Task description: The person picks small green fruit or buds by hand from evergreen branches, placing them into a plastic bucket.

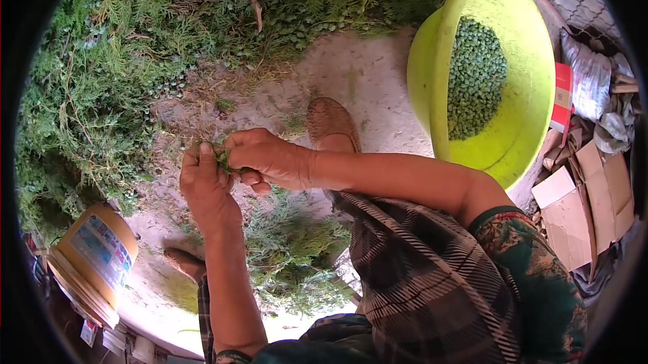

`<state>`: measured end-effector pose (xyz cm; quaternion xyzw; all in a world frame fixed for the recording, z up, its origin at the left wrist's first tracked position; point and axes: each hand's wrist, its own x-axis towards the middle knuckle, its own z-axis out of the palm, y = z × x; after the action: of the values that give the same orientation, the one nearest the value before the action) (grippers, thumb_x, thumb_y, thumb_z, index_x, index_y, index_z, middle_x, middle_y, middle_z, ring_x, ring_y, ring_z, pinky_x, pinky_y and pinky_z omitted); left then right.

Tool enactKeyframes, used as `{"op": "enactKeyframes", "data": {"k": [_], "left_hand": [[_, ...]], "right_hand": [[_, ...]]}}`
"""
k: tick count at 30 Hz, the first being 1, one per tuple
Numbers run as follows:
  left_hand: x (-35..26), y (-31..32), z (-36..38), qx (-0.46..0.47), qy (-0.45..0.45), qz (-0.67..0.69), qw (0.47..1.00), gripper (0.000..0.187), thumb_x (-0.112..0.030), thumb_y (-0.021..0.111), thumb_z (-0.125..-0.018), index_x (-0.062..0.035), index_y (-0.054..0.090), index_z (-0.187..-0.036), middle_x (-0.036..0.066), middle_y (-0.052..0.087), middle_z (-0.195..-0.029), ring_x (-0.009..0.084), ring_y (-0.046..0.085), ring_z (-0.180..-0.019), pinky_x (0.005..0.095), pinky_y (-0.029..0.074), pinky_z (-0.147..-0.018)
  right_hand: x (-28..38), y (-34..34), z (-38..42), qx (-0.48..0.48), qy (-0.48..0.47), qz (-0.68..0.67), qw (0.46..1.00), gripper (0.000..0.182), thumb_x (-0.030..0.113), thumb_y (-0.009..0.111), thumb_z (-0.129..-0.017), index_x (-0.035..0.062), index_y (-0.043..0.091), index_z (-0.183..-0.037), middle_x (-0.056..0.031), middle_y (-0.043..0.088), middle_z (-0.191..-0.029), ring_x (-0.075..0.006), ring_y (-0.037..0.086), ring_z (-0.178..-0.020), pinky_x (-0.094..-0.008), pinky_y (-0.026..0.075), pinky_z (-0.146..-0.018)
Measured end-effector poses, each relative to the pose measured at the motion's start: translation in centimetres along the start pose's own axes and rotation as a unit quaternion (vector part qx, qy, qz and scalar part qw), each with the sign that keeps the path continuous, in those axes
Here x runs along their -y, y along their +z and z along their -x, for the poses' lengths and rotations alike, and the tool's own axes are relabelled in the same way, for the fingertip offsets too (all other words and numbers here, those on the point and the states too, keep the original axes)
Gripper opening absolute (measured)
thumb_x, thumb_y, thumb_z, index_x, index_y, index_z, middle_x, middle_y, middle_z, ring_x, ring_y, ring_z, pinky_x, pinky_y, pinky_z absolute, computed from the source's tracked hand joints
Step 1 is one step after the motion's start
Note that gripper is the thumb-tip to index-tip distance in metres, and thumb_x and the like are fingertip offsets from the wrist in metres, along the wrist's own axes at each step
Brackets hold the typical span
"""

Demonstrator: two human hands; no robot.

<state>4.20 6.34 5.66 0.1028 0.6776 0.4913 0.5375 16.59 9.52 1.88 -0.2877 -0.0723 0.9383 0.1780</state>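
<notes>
My left hand (210,192) is closed around a small green sprig (225,160), its thumb pointing up. Against it, my right hand (268,158) pinches the same sprig from the right, with fingers curled. Both hands meet above the bare floor, between my two shoes. A loose pile of green branches (290,236) lies below and behind the hands. The yellow-green tub (526,94) at the upper right holds many small green cones or berries (474,80).
Cut evergreen branches (108,87) cover the floor at the left and top. A brown shoe (331,121) is near my right hand. An orange-yellow bucket (101,249) sits at lower left. Cardboard (567,219), a red box (561,97) and plastic bags (586,73) are at right.
</notes>
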Motion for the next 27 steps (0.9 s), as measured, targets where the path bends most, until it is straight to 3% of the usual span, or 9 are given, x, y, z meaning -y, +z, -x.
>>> {"op": "enactKeyframes", "data": {"k": [6, 8, 9, 11, 15, 17, 20, 23, 27], "left_hand": [[0.2, -0.6, -0.7, 0.029, -0.082, 0.030, 0.996, 0.010, -0.015, 0.052, -0.092, -0.0058, 0.052, -0.086, -0.001, 0.050, -0.071, 0.0009, 0.037, -0.052, 0.0175, 0.031, -0.045], [0.3, 0.4, -0.1, 0.015, 0.028, -0.156, 0.987, 0.006, -0.012, 0.052, -0.091, -0.0063, 0.052, -0.090, -0.001, 0.051, -0.072, 0.0018, 0.039, -0.053, 0.0189, 0.034, -0.046], [0.5, 0.3, 0.0, 0.015, 0.028, -0.157, 0.987, 0.006, -0.012, 0.052, -0.091, -0.0063, 0.052, -0.090, -0.001, 0.051, -0.072, 0.0018, 0.039, -0.053, 0.0189, 0.034, -0.046], [1.3, -0.1, -0.1, 0.063, 0.158, -0.303, 0.938, 0.009, -0.012, 0.049, -0.093, -0.0038, 0.052, -0.093, 0.000, 0.050, -0.074, 0.0052, 0.045, -0.063, 0.0209, 0.039, -0.056], [1.7, -0.6, -0.5, 0.103, 0.159, -0.265, 0.945, 0.009, -0.012, 0.048, -0.093, -0.0043, 0.051, -0.094, -0.001, 0.049, -0.073, 0.0040, 0.044, -0.062, 0.0204, 0.039, -0.054], [0.7, -0.4, -0.3, 0.089, 0.025, -0.199, 0.976, 0.009, -0.014, 0.049, -0.093, -0.0052, 0.051, -0.093, -0.001, 0.049, -0.070, 0.0039, 0.044, -0.059, 0.0198, 0.038, -0.052], [0.5, -0.5, -0.2, 0.088, -0.027, -0.080, 0.993, 0.010, -0.016, 0.051, -0.092, -0.0062, 0.051, -0.093, -0.002, 0.048, -0.067, 0.0041, 0.044, -0.055, 0.0186, 0.038, -0.051], [1.0, -1.4, 0.0, 0.060, -0.017, -0.047, 0.997, 0.011, -0.018, 0.051, -0.092, -0.0069, 0.051, -0.090, -0.001, 0.051, -0.067, 0.0059, 0.047, -0.054, 0.0205, 0.039, -0.051], [2.1, -5.4, -0.3, 0.215, -0.091, -0.259, 0.937, 0.009, -0.007, 0.052, -0.087, -0.0032, 0.059, -0.092, 0.005, 0.063, -0.079, 0.0095, 0.057, -0.067, 0.0244, 0.045, -0.060]], "right_hand": [[-0.5, -0.8, 0.0, 0.006, -0.010, 0.028, 1.000, 0.013, 0.012, 0.056, -0.077, 0.0025, 0.047, -0.079, -0.0041, 0.048, -0.062, -0.0095, 0.047, -0.050, -0.0261, 0.036, -0.035], [-0.5, -0.9, 0.0, -0.009, -0.015, 0.041, 0.999, 0.013, 0.011, 0.056, -0.077, 0.0017, 0.047, -0.079, -0.0061, 0.051, -0.064, -0.0116, 0.052, -0.053, -0.0273, 0.044, -0.036], [-0.7, -1.0, -0.1, -0.009, -0.015, 0.041, 0.999, 0.013, 0.011, 0.056, -0.077, 0.0017, 0.047, -0.079, -0.0061, 0.051, -0.064, -0.0116, 0.052, -0.053, -0.0273, 0.044, -0.036], [-0.8, -1.2, -0.4, -0.022, -0.027, 0.099, 0.994, 0.015, 0.013, 0.054, -0.078, 0.0003, 0.048, -0.081, -0.0084, 0.053, -0.065, -0.0139, 0.055, -0.053, -0.0293, 0.049, -0.038], [-0.8, -1.3, 0.2, -0.004, -0.033, 0.048, 0.998, 0.019, 0.019, 0.054, -0.082, 0.0011, 0.048, -0.082, -0.0086, 0.053, -0.065, -0.0139, 0.053, -0.050, -0.0296, 0.049, -0.038], [-0.4, -0.9, 0.4, -0.018, -0.019, -0.026, 0.999, 0.024, 0.025, 0.052, -0.087, 0.0025, 0.050, -0.081, -0.0054, 0.050, -0.061, -0.0135, 0.051, -0.046, -0.0282, 0.047, -0.037], [-0.6, -2.1, -0.4, -0.016, -0.014, 0.073, 0.997, 0.027, 0.028, 0.053, -0.089, 0.0033, 0.051, -0.081, -0.0031, 0.049, -0.058, -0.0118, 0.049, -0.044, -0.0271, 0.044, -0.035], [-0.4, -3.1, -0.4, -0.039, 0.012, 0.047, 0.998, 0.026, 0.030, 0.056, -0.090, 0.0045, 0.050, -0.086, -0.0039, 0.050, -0.063, -0.0096, 0.045, -0.045, -0.0255, 0.037, -0.037], [-0.5, -4.7, 0.4, -0.037, 0.022, 0.036, 0.998, 0.025, 0.029, 0.060, -0.088, 0.0062, 0.052, -0.086, -0.0024, 0.050, -0.062, -0.0086, 0.046, -0.045, -0.0248, 0.036, -0.038]]}}
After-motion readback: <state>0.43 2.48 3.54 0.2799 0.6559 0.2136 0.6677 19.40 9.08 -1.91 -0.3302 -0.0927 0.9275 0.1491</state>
